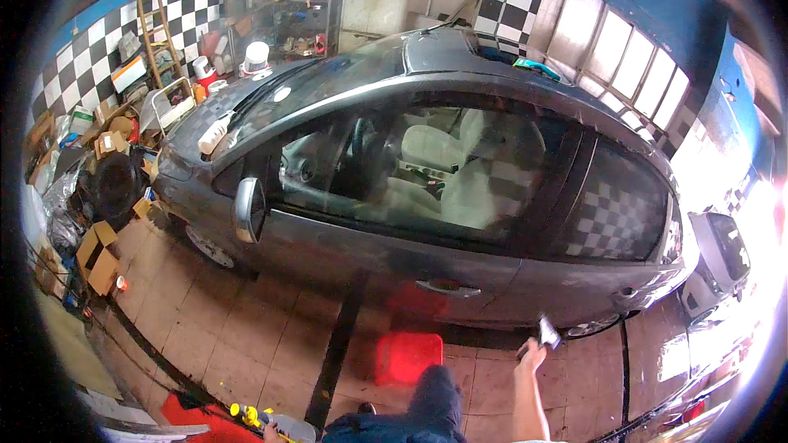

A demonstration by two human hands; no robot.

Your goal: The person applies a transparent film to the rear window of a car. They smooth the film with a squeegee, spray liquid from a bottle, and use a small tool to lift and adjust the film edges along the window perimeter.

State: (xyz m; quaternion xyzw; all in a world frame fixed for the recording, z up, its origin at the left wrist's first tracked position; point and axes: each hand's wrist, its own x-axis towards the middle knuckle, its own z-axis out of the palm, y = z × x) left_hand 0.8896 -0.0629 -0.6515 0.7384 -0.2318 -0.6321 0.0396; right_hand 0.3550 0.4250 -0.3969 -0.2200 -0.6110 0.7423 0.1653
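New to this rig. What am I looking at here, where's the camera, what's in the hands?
No machine here: a person works with bare hands. The one picture comes from a wide fisheye camera worn on the person's head, looking down, so straight lines bow near the rim.

Most of the view is a dark grey car, seen from its side, parked on a tiled floor in a workshop with checkered walls.

The right hand reaches toward the lower rear door and holds a small pale object, too small to identify. The left hand is barely in view at the bottom edge, next to a yellow spray nozzle on a bottle; whether it grips it cannot be told.

A red bucket stands on the floor by the car. Cardboard boxes lie at left.
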